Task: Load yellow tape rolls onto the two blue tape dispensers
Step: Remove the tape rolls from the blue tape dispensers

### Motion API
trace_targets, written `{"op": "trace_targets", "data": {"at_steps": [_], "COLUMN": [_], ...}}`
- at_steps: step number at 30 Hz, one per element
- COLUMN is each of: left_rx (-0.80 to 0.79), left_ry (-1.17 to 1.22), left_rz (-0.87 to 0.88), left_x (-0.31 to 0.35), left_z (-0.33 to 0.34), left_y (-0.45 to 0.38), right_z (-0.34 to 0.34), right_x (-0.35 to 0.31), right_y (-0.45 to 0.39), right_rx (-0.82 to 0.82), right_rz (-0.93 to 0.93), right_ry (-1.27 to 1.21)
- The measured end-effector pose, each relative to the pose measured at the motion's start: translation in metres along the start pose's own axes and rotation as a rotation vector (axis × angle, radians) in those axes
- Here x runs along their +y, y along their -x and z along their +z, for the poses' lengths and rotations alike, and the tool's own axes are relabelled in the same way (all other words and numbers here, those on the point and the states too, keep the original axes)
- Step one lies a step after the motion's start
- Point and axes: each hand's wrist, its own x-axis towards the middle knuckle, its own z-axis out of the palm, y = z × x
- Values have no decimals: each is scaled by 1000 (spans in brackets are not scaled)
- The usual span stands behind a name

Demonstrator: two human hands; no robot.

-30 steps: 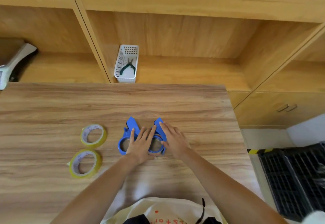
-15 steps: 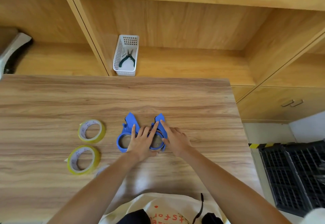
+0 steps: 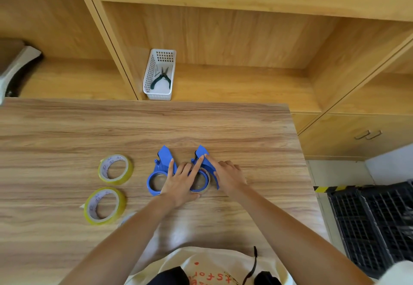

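On table (image 3: 67, 128), two blue ring-shaped dispensers (image 3: 162, 166), unloaded.

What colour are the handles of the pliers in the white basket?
Dark green, seen in the head view: the pliers lie inside the white basket on the shelf.

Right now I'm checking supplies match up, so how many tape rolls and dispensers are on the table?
Yellow tape rolls: 2 (far roll, near roll)
Blue tape dispensers: 2 (left dispenser, right dispenser)
Total: 4
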Motion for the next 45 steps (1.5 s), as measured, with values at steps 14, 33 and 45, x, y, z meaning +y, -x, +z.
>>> {"op": "trace_targets", "data": {"at_steps": [14,33,45], "left_rx": [214,292,139], "left_ry": [52,-48,36], "left_rz": [0,-326,-431], "left_x": [-3,-61,-66], "left_z": [-18,1,18], "left_y": [27,162,206], "right_z": [-17,13,36], "right_x": [-23,-128,-162], "right_y": [9,17,41], "right_rx": [145,86,-30], "right_rz": [-59,-447,-552], "right_ry": [-47,14,59]}}
